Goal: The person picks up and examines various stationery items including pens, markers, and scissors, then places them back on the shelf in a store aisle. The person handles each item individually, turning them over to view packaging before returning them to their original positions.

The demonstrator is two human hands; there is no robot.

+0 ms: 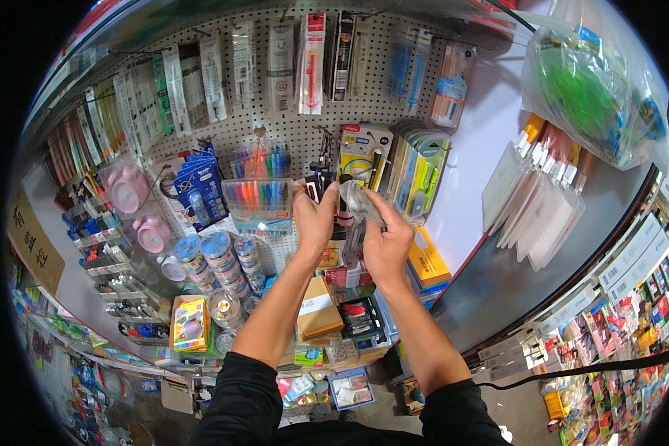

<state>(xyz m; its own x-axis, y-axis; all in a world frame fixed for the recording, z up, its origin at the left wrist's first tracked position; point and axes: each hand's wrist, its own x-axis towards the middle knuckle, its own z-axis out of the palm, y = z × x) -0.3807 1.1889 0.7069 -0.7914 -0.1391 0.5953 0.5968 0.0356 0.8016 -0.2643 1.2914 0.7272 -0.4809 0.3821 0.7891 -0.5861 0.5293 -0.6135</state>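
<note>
Both my hands are raised in front of a pegboard hung with packaged stationery. In my right hand (387, 240) is a crumpled grey cloth (359, 203), pinched between thumb and fingers. My left hand (314, 220) is at small dark hanging items (323, 170), its thumb and fingers around a small black and pink piece (312, 191); its exact shape is partly hidden. Left of that hand hangs a clear case of coloured pens (258, 195). A yellow and white carded pack (364, 153) hangs just above my right hand, with a row of blister packs (421, 167) beside it.
Stacked round tubs (220, 251), a brown box (316, 306) and a black tray (362, 318) stand on the shelf below. White tags (535, 206) and a plastic bag (596, 89) hang at the right. Pink packaged clocks (127, 188) hang at the left.
</note>
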